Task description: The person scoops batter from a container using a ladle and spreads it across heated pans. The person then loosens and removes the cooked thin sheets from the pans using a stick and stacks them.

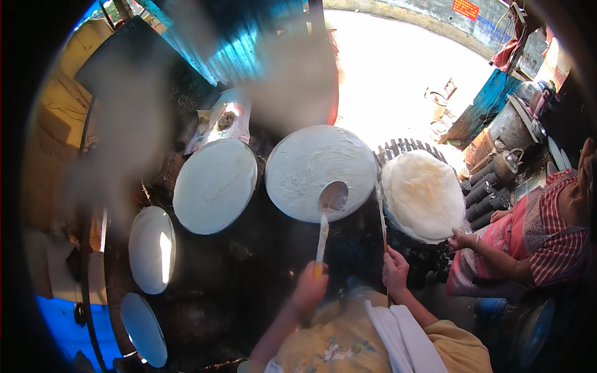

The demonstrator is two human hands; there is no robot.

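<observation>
My left hand (310, 287) is closed round the yellow grip of a ladle (334, 196), whose handle is smeared white. The ladle's round bowl is over the near part of a large white round (305, 155) coated with streaky batter; whether it touches cannot be made out. My right hand (395, 270) is wrapped round a long thin stick (382, 224), which points away from me between the middle round and the right one. On that right side lies a puffy white round sheet (423, 193) with a yellowish middle. A co-worker's hand (461, 240) touches its near right edge.
More white rounds (215, 186) curve along my left. A dark slatted rack (407, 147) shows behind the right sheet. Black cylinders (488, 196) and a large pot (510, 127) stand near the co-worker (522, 242) in a checked sleeve. Grey blurs cover parts of the upper left.
</observation>
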